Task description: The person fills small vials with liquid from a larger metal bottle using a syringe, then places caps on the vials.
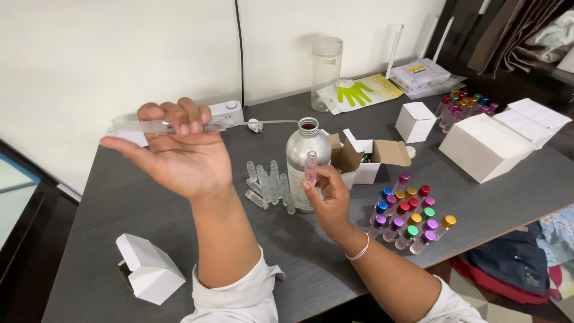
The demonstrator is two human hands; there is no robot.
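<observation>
So here's where we're at: our left hand [179, 149] is raised over the grey bench [107, 197], palm up, with the grip curled shut around a clear syringe [161, 126] held level. Its long thin tip reaches right to the open mouth of the silver metal bottle [302, 155] standing mid-bench. Our right hand [326, 197] has its grip pinched closed on a small clear vial [311, 167], held upright just in front of that bottle. Just left of the bottle we've got a bunch of empty clear vials [269, 182], some standing, some lying down. To the right sits a cluster of filled vials with coloured caps [409, 212], and behind the bottle an open small cardboard box [365, 158]. A white folded box [146, 269] lies near the left front edge of the bench
</observation>
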